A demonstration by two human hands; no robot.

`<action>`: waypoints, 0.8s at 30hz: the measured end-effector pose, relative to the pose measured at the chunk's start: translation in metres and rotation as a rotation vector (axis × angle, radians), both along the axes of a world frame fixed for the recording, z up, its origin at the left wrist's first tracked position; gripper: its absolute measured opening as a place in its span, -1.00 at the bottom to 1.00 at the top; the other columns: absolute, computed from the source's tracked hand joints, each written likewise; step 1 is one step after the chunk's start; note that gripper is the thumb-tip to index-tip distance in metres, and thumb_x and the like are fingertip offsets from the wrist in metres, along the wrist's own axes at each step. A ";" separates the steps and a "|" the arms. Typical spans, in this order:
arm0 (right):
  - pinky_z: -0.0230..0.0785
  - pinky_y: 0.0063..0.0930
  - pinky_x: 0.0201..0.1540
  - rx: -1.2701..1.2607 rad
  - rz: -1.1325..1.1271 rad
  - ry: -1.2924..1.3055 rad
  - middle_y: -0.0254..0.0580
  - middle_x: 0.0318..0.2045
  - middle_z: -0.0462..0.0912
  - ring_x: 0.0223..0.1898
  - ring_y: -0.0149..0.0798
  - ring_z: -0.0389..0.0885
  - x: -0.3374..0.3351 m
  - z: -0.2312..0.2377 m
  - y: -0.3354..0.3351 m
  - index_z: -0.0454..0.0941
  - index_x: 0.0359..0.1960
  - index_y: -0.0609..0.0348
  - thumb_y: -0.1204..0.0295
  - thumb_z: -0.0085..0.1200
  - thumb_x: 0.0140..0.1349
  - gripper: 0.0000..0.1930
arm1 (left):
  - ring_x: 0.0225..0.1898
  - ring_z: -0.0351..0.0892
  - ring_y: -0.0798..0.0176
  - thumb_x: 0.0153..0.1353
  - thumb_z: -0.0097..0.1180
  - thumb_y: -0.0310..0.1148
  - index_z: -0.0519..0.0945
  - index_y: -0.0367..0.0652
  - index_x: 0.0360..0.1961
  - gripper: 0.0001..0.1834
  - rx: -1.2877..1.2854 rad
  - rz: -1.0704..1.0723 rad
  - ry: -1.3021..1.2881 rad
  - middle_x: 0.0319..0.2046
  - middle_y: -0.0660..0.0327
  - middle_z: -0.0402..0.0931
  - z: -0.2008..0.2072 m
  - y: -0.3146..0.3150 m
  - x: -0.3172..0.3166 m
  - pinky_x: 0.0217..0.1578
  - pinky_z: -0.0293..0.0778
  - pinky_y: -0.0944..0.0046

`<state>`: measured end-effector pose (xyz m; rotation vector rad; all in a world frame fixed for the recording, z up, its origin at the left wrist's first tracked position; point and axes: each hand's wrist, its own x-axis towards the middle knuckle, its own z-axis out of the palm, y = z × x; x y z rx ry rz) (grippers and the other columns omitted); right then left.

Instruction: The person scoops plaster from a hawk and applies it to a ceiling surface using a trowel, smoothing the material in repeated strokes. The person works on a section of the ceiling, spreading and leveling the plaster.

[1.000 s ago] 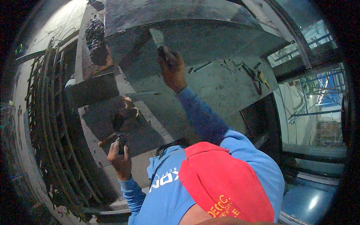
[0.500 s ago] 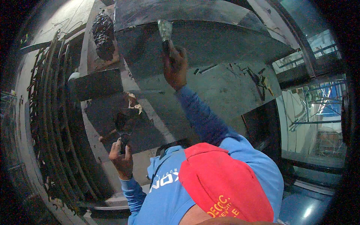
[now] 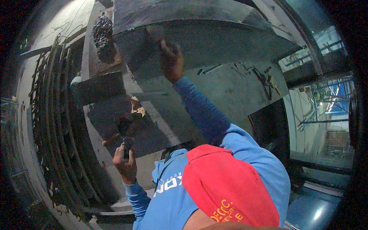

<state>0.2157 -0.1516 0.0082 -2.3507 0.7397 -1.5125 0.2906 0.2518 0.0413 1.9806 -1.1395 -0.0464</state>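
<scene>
Scraper (image 3: 154, 33) at upper centre of the frame — flat blade, dim and blurred, close below the edge of a grey panel (image 3: 184, 10). Right hand (image 3: 171, 61) grasps it, fingers curled in; arm stretched up-left, blue sleeve (image 3: 200, 105). Left hand (image 3: 125, 165), lower left, fingers gripping a dark tool (image 3: 127, 143) that points upward over a dark board (image 3: 151, 134) — contact, cannot tell. Loose tools (image 3: 265, 82) on a grey surface (image 3: 222, 97), right of centre. Crinkled black bundle (image 3: 102, 36), upper left.
</scene>
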 end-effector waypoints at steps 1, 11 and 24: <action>0.54 -0.34 0.05 -0.088 -0.071 0.131 -0.01 0.13 0.56 0.08 -0.12 0.61 0.001 -0.004 -0.001 0.50 0.34 0.09 0.71 0.12 0.31 -0.46 | -0.28 0.66 -0.04 0.16 0.25 -0.60 0.63 -0.40 -0.05 -0.70 -0.004 -0.005 0.004 -0.29 -0.05 0.61 0.000 -0.002 0.000 -0.23 0.54 0.13; 0.57 -0.42 -0.24 0.463 -0.006 -0.207 -0.17 -0.01 0.59 -0.14 -0.32 0.62 -0.064 0.055 0.002 0.54 0.23 0.25 0.40 0.17 0.44 -0.62 | -0.24 0.67 -0.07 0.16 0.22 -0.58 0.62 -0.40 -0.03 -0.68 0.040 -0.035 0.094 -0.25 -0.08 0.62 0.001 -0.013 -0.003 -0.20 0.55 0.11; 0.54 -0.29 -0.14 0.275 -0.075 -0.055 0.01 -0.03 0.60 -0.18 -0.14 0.63 0.000 0.032 0.018 0.51 0.32 0.18 0.43 0.17 0.40 -0.54 | -0.26 0.68 -0.06 0.20 0.24 -0.54 0.62 -0.40 -0.03 -0.69 0.046 -0.052 0.019 -0.25 -0.07 0.63 0.004 -0.026 -0.004 -0.23 0.55 0.10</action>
